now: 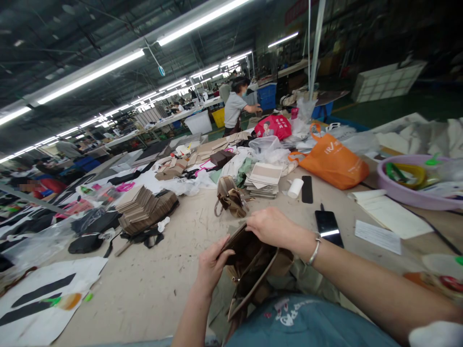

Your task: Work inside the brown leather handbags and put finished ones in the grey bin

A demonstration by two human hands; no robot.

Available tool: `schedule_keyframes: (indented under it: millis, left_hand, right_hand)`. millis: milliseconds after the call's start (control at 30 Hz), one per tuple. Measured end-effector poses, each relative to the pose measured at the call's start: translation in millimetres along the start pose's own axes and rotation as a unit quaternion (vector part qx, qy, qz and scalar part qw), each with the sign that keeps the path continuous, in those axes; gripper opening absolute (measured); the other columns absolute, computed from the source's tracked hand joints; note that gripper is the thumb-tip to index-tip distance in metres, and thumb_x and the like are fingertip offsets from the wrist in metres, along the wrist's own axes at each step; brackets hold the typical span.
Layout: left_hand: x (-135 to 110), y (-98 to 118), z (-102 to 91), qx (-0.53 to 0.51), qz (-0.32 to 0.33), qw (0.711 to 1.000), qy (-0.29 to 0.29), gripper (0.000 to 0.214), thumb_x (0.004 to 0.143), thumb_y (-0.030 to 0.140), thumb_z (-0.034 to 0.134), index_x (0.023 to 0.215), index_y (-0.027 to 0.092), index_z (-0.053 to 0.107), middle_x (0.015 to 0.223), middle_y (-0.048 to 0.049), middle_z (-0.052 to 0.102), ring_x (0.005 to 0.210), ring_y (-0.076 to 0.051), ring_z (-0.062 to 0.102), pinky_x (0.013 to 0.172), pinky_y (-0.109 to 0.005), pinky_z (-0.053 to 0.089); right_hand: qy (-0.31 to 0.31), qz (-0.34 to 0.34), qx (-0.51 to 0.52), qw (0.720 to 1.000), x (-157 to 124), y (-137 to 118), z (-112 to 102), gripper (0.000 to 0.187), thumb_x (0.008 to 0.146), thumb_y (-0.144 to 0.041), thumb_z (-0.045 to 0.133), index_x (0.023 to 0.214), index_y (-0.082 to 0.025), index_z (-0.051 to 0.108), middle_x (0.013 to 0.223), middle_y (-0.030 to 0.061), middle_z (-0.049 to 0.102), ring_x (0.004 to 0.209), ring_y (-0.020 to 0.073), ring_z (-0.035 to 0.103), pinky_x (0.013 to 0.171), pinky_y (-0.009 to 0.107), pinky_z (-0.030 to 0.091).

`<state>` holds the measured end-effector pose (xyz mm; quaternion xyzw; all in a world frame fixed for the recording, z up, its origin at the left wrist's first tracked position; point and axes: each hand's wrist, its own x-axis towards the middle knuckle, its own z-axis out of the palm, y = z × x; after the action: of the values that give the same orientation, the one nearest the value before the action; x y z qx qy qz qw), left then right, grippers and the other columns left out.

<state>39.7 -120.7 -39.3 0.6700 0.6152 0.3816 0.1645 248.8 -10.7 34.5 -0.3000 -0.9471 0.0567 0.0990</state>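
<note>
Clock centred on the brown bag, 12 = far side of table. Worktable [162, 284] spans the near view, cluttered from 9 through 3. Purple basin [385, 185] at 2, orange bag [333, 161] at 1, both clear of the hands

Brown bag [253, 270] is at the near edge, up against the wearer's front, tilted, mouth open. Should be light. Walls look soft and likely to fold, rim looks a bit stiffer; surface finish hard to read, so can't call slip. Doesn't look fragile, though a hard tug could crease or stretch the edge. Best hold: far rim, one hand near each end, thumb and fingers either side of the wall. Wouldn't lift by the zip

Stack of brown pieces [139, 209] at 10, smaller tan bag [229, 195] at 12, standing apart from the held one

Right hand [269, 224]: gripping far rim, knuckles up, fingers curled over, forearm in from 4. Left hand [211, 265]: pinching rim's left end, thumb toward the mouth, forearm up from 7. Neither is free

Phone [329, 226] at 2, zip pull [236, 279] at 9, hanging untouched
</note>
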Motion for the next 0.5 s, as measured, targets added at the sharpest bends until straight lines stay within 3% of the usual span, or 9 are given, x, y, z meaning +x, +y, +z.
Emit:
schedule_keyframes:
  millis: [267, 500]
  left_hand:
    - [-0.9, 0.4, 7.2, -0.001, 0.012, 0.999, 0.033, 0.029, 0.087, 0.027, 0.050, 0.112, 0.021, 0.062, 0.113, -0.0038, 0.065, 0.104, -0.017, 0.061, 0.095, -0.031, 0.049]
    - [1.5, 8.7, 3.2, -0.007, -0.007, 1.000, 0.016, 0.028, 0.089, 0.027, 0.046, 0.109, 0.019, 0.064, 0.111, -0.0051, 0.066, 0.102, -0.017, 0.061, 0.093, -0.034, 0.049]
  right_hand:
    - [0.005, 0.024, -0.011, 1.000, 2.2, -0.5, 1.2, 0.024, 0.088, -0.030, 0.048, 0.081, -0.016, 0.066, 0.085, 0.0082, 0.068, 0.079, 0.0195, 0.062, 0.064, 0.025, 0.040]
    - [0.011, 0.021, -0.016, 1.000, 3.1, -1.6, 2.7, 0.027, 0.089, -0.030, 0.045, 0.081, -0.017, 0.067, 0.086, 0.0088, 0.068, 0.080, 0.0204, 0.063, 0.064, 0.026, 0.041]
